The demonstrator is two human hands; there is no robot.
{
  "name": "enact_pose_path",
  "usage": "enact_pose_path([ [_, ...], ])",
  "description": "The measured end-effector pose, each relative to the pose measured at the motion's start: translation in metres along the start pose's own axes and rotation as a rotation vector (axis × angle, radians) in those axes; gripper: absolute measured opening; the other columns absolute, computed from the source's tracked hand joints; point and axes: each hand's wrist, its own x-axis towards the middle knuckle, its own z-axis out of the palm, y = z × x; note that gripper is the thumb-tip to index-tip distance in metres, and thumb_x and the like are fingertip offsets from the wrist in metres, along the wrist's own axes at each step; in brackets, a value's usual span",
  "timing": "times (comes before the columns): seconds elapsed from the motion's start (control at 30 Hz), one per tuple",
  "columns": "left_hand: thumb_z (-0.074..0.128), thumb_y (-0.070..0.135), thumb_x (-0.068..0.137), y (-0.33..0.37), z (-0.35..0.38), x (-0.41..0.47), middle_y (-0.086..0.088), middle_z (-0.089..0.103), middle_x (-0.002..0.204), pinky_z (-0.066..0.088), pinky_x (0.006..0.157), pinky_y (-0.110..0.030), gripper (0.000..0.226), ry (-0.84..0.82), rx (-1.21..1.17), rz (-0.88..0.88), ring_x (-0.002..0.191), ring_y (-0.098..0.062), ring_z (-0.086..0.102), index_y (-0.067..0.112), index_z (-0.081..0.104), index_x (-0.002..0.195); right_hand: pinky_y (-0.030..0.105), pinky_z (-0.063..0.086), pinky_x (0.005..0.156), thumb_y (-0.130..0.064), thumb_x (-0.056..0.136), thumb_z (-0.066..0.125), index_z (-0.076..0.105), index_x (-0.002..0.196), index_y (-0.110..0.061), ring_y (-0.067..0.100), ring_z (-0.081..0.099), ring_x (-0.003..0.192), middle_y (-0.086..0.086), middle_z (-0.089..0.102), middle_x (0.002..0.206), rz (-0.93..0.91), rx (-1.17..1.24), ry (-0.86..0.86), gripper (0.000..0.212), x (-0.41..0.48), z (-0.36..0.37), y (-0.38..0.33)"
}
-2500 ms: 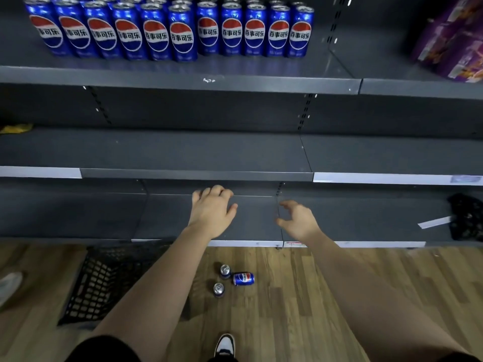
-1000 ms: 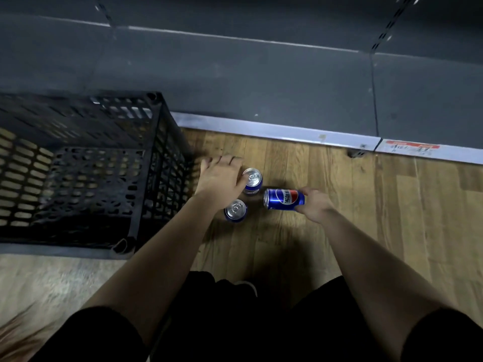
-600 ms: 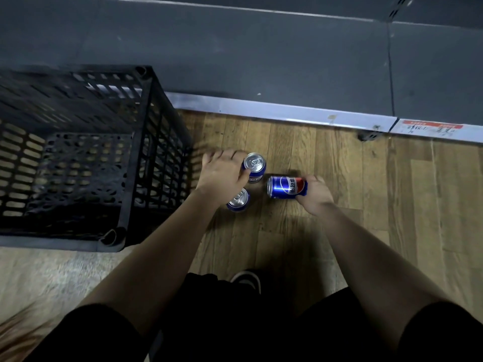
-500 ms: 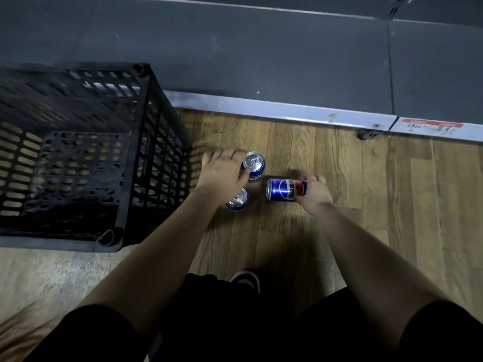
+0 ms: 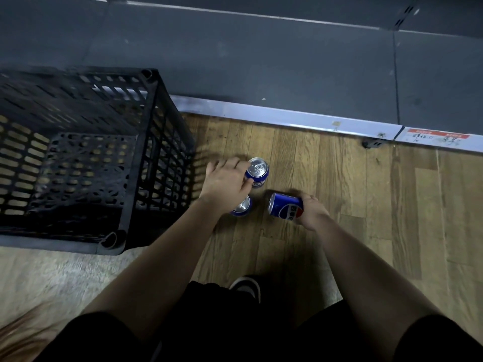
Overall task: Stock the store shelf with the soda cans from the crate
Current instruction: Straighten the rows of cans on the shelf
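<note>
- The left hand (image 5: 226, 182) curls its fingers and thumb round the far can (image 5: 257, 172), which stands upright on the floor (image 5: 339, 184) with its silver top showing. We see the thumb against the can's side, and the fingertips are partly hidden behind it.
- The right hand (image 5: 312, 209) grips the right can (image 5: 285, 209), which lies on its side with one end pointing to 9 o'clock. The fingers wrap under the can out of sight, and we cannot tell whether it rests on the floor or is just off it.
- The near can (image 5: 242, 206) stands at 6 o'clock of the far can. The left wrist covers most of it, so only a slice of its top and side shows.
- All three cans are on or just over the wood, outside the crate (image 5: 156, 105).
- The crate is at 9 o'clock of the left hand, just beside it. Through its open top we make out only its own lattice base, and its left part is cut off by the edge.
- The shelf (image 5: 261, 61) runs along 12 o'clock. The print on its label (image 5: 439, 134) is too small to read.
- A shoe (image 5: 247, 286) peeks out at 6 o'clock, mostly hidden by dark clothing.
</note>
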Motion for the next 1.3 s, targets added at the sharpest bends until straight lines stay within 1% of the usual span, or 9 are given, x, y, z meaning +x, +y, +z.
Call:
enact_pose_path([
  [0.17, 0.045, 0.041, 0.095, 0.004, -0.016, -0.003, 0.0, 0.052, 0.13, 0.025, 0.105, -0.042, 0.04, 0.01, 0.031, 0.013, 0.121, -0.023, 0.047, 0.022, 0.05, 0.13, 0.042, 0.049, 0.098, -0.016, 0.072, 0.081, 0.051, 0.132, -0.018, 0.024, 0.057, 0.113, 0.005, 0.059, 0.122, -0.02, 0.051, -0.001, 0.067, -0.012, -0.013, -0.001],
  [0.3, 0.042, 0.041, 0.096, 0.014, -0.043, -0.004, 0.001, 0.05, 0.133, 0.023, 0.107, -0.041, 0.041, 0.004, 0.054, 0.018, 0.123, -0.023, 0.045, 0.023, 0.048, 0.133, 0.036, 0.059, 0.078, -0.019, 0.069, 0.084, 0.058, 0.118, -0.02, 0.017, 0.064, 0.089, 0.0, 0.063, 0.103, -0.029, 0.164, -0.005, 0.055, -0.029, -0.04, -0.007],
  [0.4, 0.041, 0.042, 0.096, 0.028, -0.078, -0.006, 0.0, 0.05, 0.133, 0.024, 0.108, -0.041, 0.041, -0.004, 0.073, 0.025, 0.123, -0.022, 0.045, 0.023, 0.047, 0.132, 0.029, 0.059, 0.066, -0.017, 0.07, 0.084, 0.059, 0.115, -0.019, 0.014, 0.063, 0.082, -0.003, 0.061, 0.094, -0.061, 0.233, -0.003, 0.051, -0.054, -0.076, -0.023],
  [0.53, 0.041, 0.042, 0.096, 0.058, -0.151, -0.012, 0.0, 0.051, 0.132, 0.024, 0.108, -0.042, 0.041, -0.005, 0.074, 0.054, 0.123, -0.023, 0.046, 0.021, 0.048, 0.131, 0.034, 0.061, 0.069, -0.017, 0.067, 0.086, 0.058, 0.112, -0.018, 0.017, 0.066, 0.082, -0.003, 0.061, 0.092, -0.062, 0.343, 0.016, 0.053, -0.106, -0.147, -0.055],
  [0.77, 0.042, 0.039, 0.096, 0.115, -0.302, -0.022, 0.002, 0.051, 0.134, 0.021, 0.108, -0.037, 0.045, 0.047, 0.047, 0.102, 0.124, -0.02, 0.045, 0.022, 0.045, 0.137, 0.035, 0.061, 0.071, -0.015, 0.062, 0.09, 0.061, 0.103, -0.021, 0.016, 0.067, 0.087, -0.001, 0.066, 0.098, -0.081, 0.56, 0.09, 0.051, -0.211, -0.283, -0.11],
  [0.97, 0.04, 0.041, 0.097, 0.169, -0.441, -0.037, 0.003, 0.048, 0.138, 0.019, 0.108, -0.035, 0.046, 0.097, 0.054, 0.157, 0.127, -0.019, 0.043, 0.024, 0.041, 0.14, 0.033, 0.061, 0.074, -0.018, 0.059, 0.091, 0.064, 0.107, -0.021, 0.016, 0.07, 0.089, -0.001, 0.071, 0.098, -0.157, 0.579, 0.107, 0.055, -0.311, -0.405, -0.155],
  [1.03, 0.043, 0.043, 0.095, 0.186, -0.487, -0.044, 0.004, 0.046, 0.139, 0.018, 0.109, -0.036, 0.051, 0.113, 0.061, 0.178, 0.128, -0.018, 0.042, 0.024, 0.039, 0.141, 0.03, 0.06, 0.074, -0.02, 0.06, 0.091, 0.064, 0.109, -0.018, 0.015, 0.07, 0.089, -0.001, 0.072, 0.098, -0.193, 0.569, 0.112, 0.056, -0.344, -0.445, -0.169],
  [1.13, 0.054, 0.046, 0.087, 0.21, -0.548, -0.056, 0.005, 0.043, 0.141, 0.018, 0.111, -0.036, 0.063, 0.123, 0.088, 0.208, 0.13, -0.017, 0.04, 0.025, 0.036, 0.143, 0.023, 0.057, 0.065, -0.022, 0.065, 0.089, 0.063, 0.11, -0.017, 0.014, 0.07, 0.09, 0.0, 0.072, 0.103, -0.253, 0.571, 0.1, 0.052, -0.394, -0.497, -0.189],
  [1.3, 0.064, 0.052, 0.075, 0.249, -0.632, -0.081, 0.008, 0.046, 0.136, 0.018, 0.11, -0.035, 0.075, 0.21, 0.054, 0.243, 0.127, -0.015, 0.042, 0.029, 0.038, 0.141, 0.031, 0.06, 0.076, -0.019, 0.069, 0.087, 0.064, 0.11, -0.013, 0.019, 0.071, 0.093, 0.006, 0.073, 0.104, -0.356, 0.572, 0.099, 0.048, -0.469, -0.565, -0.215],
])
